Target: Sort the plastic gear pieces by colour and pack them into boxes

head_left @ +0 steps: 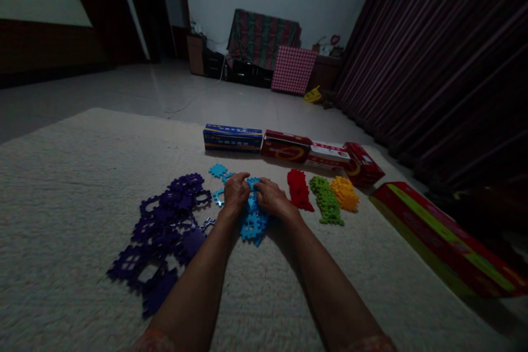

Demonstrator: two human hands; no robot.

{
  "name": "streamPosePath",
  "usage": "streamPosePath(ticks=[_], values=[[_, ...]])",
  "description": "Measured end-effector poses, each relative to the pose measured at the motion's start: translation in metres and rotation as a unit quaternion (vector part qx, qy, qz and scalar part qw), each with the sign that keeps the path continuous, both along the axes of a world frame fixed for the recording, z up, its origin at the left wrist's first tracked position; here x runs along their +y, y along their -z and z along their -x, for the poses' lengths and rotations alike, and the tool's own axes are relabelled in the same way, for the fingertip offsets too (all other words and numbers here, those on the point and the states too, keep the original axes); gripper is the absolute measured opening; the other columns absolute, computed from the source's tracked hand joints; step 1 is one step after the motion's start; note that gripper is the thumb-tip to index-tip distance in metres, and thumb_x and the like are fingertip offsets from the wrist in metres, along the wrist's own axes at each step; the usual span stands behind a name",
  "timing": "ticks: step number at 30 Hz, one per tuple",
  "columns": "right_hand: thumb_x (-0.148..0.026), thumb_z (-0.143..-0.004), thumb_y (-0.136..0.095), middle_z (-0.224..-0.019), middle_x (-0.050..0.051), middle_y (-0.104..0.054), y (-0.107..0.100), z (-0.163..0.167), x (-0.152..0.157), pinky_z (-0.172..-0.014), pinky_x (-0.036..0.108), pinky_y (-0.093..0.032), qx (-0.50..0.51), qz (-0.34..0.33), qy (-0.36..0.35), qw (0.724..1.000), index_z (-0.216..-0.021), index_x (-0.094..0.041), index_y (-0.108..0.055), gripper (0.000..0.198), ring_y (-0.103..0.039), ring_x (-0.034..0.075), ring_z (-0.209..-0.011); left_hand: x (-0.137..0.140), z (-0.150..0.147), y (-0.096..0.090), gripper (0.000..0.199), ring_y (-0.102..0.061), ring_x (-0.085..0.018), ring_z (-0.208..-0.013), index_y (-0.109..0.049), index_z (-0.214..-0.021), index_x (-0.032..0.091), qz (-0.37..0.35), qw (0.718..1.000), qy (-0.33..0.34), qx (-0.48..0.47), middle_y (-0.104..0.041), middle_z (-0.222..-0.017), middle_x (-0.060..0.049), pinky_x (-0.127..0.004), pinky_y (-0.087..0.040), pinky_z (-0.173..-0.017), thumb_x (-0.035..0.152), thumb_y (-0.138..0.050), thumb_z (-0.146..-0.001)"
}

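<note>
A row of overlapping light-blue plastic building tiles (253, 226) with toothed edges lies on the mat between my hands. My left hand (236, 192) is closed against the row's left side near its far end, fingers curled. From the right, my right hand (271, 197) grips the same far end, its fingertips on the tiles. Other light-blue tiles lie loose just beyond and left of my left hand, among them a solid one (218, 170). A spread heap of dark purple tiles (165, 234) is to the left of my left forearm.
Right of my hands sit grouped red tiles (299, 190), green tiles (326, 201) and yellow tiles (345, 193). Along the far side of the pale mat (82, 176) stand a blue box (233, 138) and red boxes (285, 146). A long red-and-green box (445, 236) lies at right.
</note>
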State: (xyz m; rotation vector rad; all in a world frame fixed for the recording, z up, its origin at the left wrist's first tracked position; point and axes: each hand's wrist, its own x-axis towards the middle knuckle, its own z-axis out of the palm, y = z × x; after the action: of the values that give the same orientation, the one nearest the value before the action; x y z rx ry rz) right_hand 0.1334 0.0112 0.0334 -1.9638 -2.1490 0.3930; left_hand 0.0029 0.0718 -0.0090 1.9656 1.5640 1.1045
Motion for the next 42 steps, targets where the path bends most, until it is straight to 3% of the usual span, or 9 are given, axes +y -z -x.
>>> streamPosePath(ticks=[6,9,12,16,23,30,33,36,42], values=[[-0.015,-0.097,-0.043,-0.138,0.012,-0.066,-0.009,-0.013,-0.011,-0.108,0.036,-0.047,0.028,-0.008,-0.032,0.999,-0.138,-0.019,-0.062,0.045,-0.062,0.025,-0.126,0.000,0.000,-0.004,0.046,-0.074,-0.024,-0.103,-0.079,-0.112,0.015,0.025,0.999,0.011,0.046,-0.080,-0.108,-0.011,-0.034,-0.055,-0.099,0.003,-0.046,-0.083],[-0.013,-0.096,-0.044,-0.140,0.014,-0.066,-0.012,-0.019,-0.001,-0.111,0.034,-0.044,0.033,-0.040,-0.005,0.999,-0.142,-0.013,-0.059,0.048,-0.061,0.024,-0.129,-0.002,-0.002,-0.005,0.044,-0.073,-0.025,-0.102,-0.079,-0.114,0.016,0.014,0.995,0.021,0.092,-0.079,-0.107,-0.012,-0.036,-0.054,-0.098,0.003,-0.049,-0.085],[-0.014,-0.094,-0.051,-0.140,0.015,-0.066,-0.013,-0.017,0.015,-0.110,0.033,-0.043,-0.001,-0.022,-0.009,1.000,-0.140,-0.013,-0.062,0.047,-0.060,0.025,-0.130,-0.004,-0.004,-0.006,0.044,-0.073,-0.026,-0.104,-0.076,-0.120,0.014,0.017,0.994,0.019,0.103,-0.078,-0.109,-0.014,-0.036,-0.053,-0.099,0.004,-0.050,-0.086],[-0.018,-0.092,-0.057,-0.129,0.016,-0.071,-0.013,-0.010,0.035,-0.100,0.032,-0.047,-0.050,0.023,-0.012,0.998,-0.130,-0.016,-0.071,0.040,-0.065,0.026,-0.120,-0.004,-0.005,-0.006,0.045,-0.072,-0.027,-0.109,-0.073,-0.126,0.011,0.033,0.996,0.009,0.079,-0.077,-0.114,-0.016,-0.037,-0.052,-0.101,0.004,-0.048,-0.089],[-0.012,-0.082,-0.064,-0.109,0.016,-0.078,-0.018,-0.008,0.048,-0.084,0.029,-0.049,-0.038,0.041,0.006,0.998,-0.102,-0.015,-0.081,0.027,-0.071,0.026,-0.101,-0.005,-0.004,-0.014,0.047,-0.073,-0.024,-0.107,-0.073,-0.125,0.009,0.070,0.997,-0.018,0.021,-0.079,-0.111,-0.014,-0.032,-0.052,-0.101,0.001,-0.048,-0.087],[-0.016,-0.084,-0.064,-0.090,0.003,-0.077,-0.025,-0.040,0.048,-0.067,0.021,-0.047,0.051,0.013,0.001,0.999,-0.095,-0.016,-0.075,0.016,-0.067,0.015,-0.079,-0.010,-0.003,-0.018,0.045,-0.073,-0.022,-0.108,-0.074,-0.123,0.011,0.075,0.997,-0.014,0.030,-0.079,-0.112,-0.012,-0.030,-0.052,-0.101,0.005,-0.048,-0.088],[-0.015,-0.084,-0.065,-0.091,0.003,-0.075,-0.022,-0.047,0.049,-0.074,0.024,-0.048,0.090,-0.065,0.042,0.993,-0.094,-0.017,-0.072,0.013,-0.067,0.017,-0.082,-0.011,-0.003,-0.017,0.043,-0.073,-0.022,-0.109,-0.075,-0.122,0.014,0.073,0.996,-0.012,0.047,-0.079,-0.115,-0.011,-0.030,-0.052,-0.101,0.007,-0.048,-0.090],[-0.009,-0.084,-0.062,-0.100,0.007,-0.073,-0.018,-0.043,0.048,-0.086,0.029,-0.048,0.038,-0.128,0.089,0.987,-0.095,-0.018,-0.070,0.017,-0.066,0.021,-0.094,-0.011,-0.003,-0.016,0.042,-0.073,-0.023,-0.110,-0.076,-0.122,0.015,0.078,0.995,-0.011,0.061,-0.079,-0.115,-0.011,-0.031,-0.052,-0.102,0.009,-0.048,-0.091],[-0.007,-0.079,-0.068,-0.122,0.013,-0.067,-0.017,-0.043,0.045,-0.097,0.033,-0.048,-0.006,-0.023,0.046,0.999,-0.116,-0.017,-0.068,0.037,-0.063,0.025,-0.113,-0.012,-0.004,-0.018,0.041,-0.073,-0.022,-0.110,-0.077,-0.121,0.014,0.074,0.995,-0.010,0.065,-0.079,-0.115,-0.011,-0.030,-0.051,-0.102,0.009,-0.048,-0.092]])
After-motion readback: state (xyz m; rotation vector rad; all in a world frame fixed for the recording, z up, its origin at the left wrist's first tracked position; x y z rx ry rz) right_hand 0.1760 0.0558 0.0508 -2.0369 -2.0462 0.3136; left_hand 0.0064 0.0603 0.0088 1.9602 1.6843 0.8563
